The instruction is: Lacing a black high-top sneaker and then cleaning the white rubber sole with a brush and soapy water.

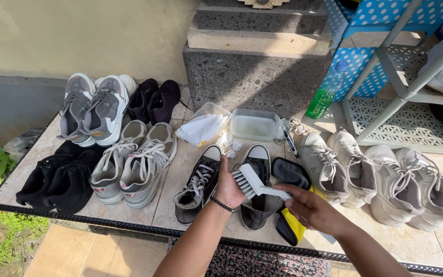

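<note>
My right hand (311, 209) grips the handle of a white scrub brush (249, 182), its grey bristles pointing left. My left hand (227, 187) is held flat against the bristle end, fingers up, with a dark bracelet at the wrist. Under both hands a pair of black sneakers with white toe caps and white laces rests on the tiled ledge: the left sneaker (197, 184) lies beside my left hand, the right sneaker (258, 161) is partly hidden by the brush and my hands. A yellow and black cloth (290, 228) lies below my right hand.
A clear tub of cloudy water (255, 125) and a tub with white cloths (203, 127) stand behind the sneakers. Grey sneakers (129, 164), black shoes (57, 179) and more pairs fill the left; beige sneakers (380, 179) the right. A green bottle (325, 97) stands by a grey rack (411, 92).
</note>
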